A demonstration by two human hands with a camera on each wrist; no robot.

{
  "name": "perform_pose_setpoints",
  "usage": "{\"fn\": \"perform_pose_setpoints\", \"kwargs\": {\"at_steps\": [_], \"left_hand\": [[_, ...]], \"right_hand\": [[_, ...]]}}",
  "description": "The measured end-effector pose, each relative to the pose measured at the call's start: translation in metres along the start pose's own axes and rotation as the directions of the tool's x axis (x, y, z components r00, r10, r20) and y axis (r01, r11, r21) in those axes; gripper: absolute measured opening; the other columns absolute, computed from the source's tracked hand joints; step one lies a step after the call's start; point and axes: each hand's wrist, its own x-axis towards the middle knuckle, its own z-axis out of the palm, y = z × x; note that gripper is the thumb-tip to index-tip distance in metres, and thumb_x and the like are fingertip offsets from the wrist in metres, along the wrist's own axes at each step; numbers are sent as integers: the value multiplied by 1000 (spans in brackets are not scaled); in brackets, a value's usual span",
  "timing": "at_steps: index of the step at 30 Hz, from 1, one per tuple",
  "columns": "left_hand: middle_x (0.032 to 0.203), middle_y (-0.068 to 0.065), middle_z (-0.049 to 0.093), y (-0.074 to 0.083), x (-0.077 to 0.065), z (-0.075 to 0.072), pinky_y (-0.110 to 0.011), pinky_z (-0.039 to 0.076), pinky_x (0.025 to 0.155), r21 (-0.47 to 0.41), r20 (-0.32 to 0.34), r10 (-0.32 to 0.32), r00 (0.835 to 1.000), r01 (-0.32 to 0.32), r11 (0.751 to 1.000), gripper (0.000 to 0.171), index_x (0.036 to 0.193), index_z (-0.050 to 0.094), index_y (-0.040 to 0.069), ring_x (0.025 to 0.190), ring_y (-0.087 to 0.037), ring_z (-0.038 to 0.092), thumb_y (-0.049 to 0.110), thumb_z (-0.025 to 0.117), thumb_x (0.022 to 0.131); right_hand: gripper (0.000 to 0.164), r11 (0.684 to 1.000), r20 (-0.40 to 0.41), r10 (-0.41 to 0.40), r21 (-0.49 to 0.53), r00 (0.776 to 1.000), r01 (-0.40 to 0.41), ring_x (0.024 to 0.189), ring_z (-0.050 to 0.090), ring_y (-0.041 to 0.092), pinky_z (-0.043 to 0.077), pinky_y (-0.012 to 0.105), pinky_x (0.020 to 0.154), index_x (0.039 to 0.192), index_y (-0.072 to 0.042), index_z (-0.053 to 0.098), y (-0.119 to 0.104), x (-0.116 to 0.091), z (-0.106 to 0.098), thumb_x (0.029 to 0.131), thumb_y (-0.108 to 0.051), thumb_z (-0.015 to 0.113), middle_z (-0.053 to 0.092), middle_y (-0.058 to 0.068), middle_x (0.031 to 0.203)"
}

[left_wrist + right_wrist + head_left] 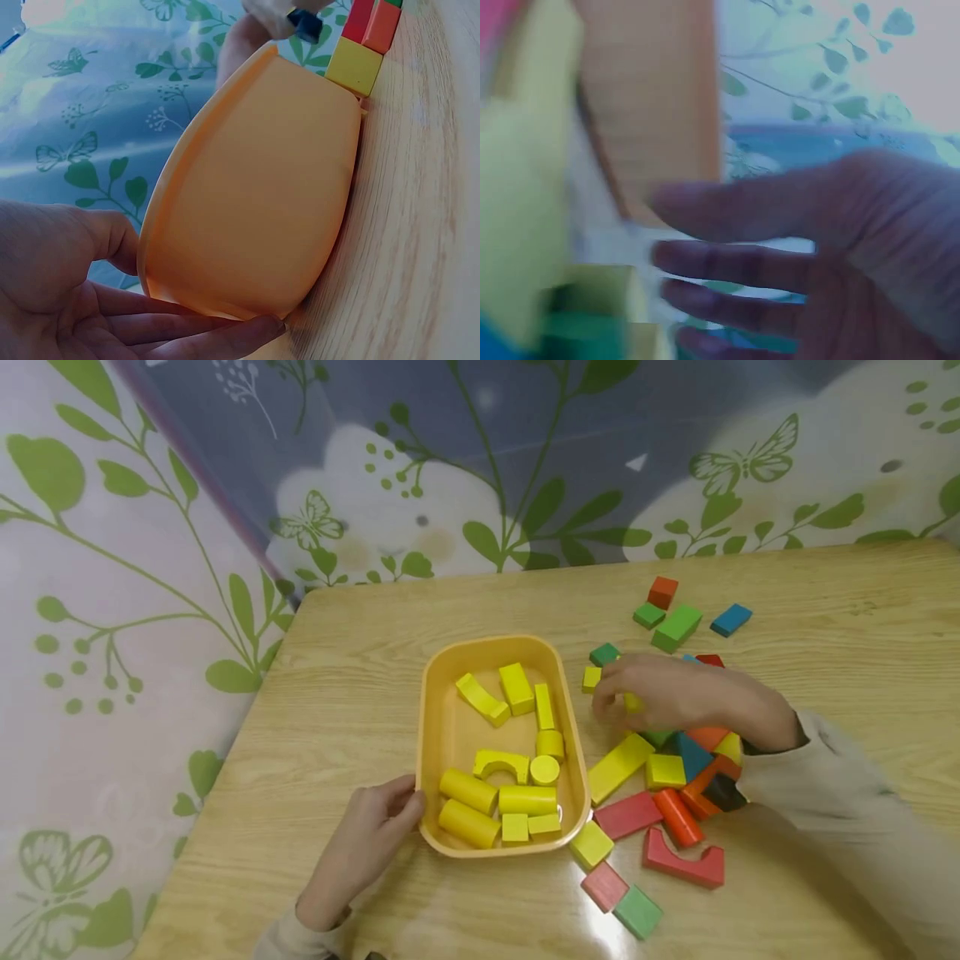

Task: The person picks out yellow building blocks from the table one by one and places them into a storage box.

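A yellow-orange plastic tray (422,727) stands on the table, holding yellow wooden blocks such as cylinders, cubes and an arch (501,763). At its near left corner my left hand (367,827) holds the rim, the thumb at the edge and the fingers along the outer wall (247,180). My right hand (660,692) hovers over the loose blocks right of the tray. In the right wrist view its fingers (727,259) look extended, with nothing between them and the thumb. Close to that hand lie a small yellow block (592,679) and a long yellow block (621,768).
Red, green, blue, orange and yellow blocks crowd the table (360,693) right of the tray. A red arch (684,860) and a green block (638,912) lie nearer. Farther back are a green block (677,627) and a blue one (731,620). A patterned wall (465,468) borders the table.
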Motion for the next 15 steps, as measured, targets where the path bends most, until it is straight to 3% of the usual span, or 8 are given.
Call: {"fn": "perform_pose_setpoints", "kwargs": {"at_steps": [2, 4, 10, 15], "left_hand": [[103, -13, 71, 0, 0, 0, -27, 58, 77, 0, -5, 1, 1000, -1, 1000, 28, 119, 64, -4, 94, -17, 68, 7, 48, 98], [102, -14, 71, 1, 0, 0, -27, 58, 77, 4, -16, 3, 1000, -3, 1000, 28, 117, 65, -4, 94, -17, 68, 6, 48, 97], [102, -14, 71, 2, 1, 1, -27, 58, 77, 16, -29, -6, 1000, 6, 1000, 28, 118, 65, -5, 93, -18, 69, 5, 49, 96], [105, -14, 71, 2, 0, 2, -27, 59, 77, 4, -30, -24, 999, 25, 1000, 29, 120, 64, -5, 94, -18, 68, 6, 49, 97]], "right_hand": [[22, 1000, 93, 28, 11, 995, -29, 93, 53, 21, 51, 42, 84, 98, -18, 71, -1, -5, 8, 79, -13, 80, 59, -3, 98], [27, 999, 131, 52, -10, 990, -52, 96, 52, 21, 51, 44, 87, 100, -20, 71, -3, -9, 16, 75, -19, 83, 58, -3, 102], [31, 996, 37, 9, -85, 999, -6, 102, 51, 27, 46, 50, 92, 98, -19, 73, -7, -11, 32, 70, -16, 86, 60, -2, 101], [31, 992, 59, -19, -123, 998, 26, 95, 54, 22, 50, 45, 88, 102, -16, 73, -6, -8, 27, 73, -18, 84, 62, -3, 96]]}}
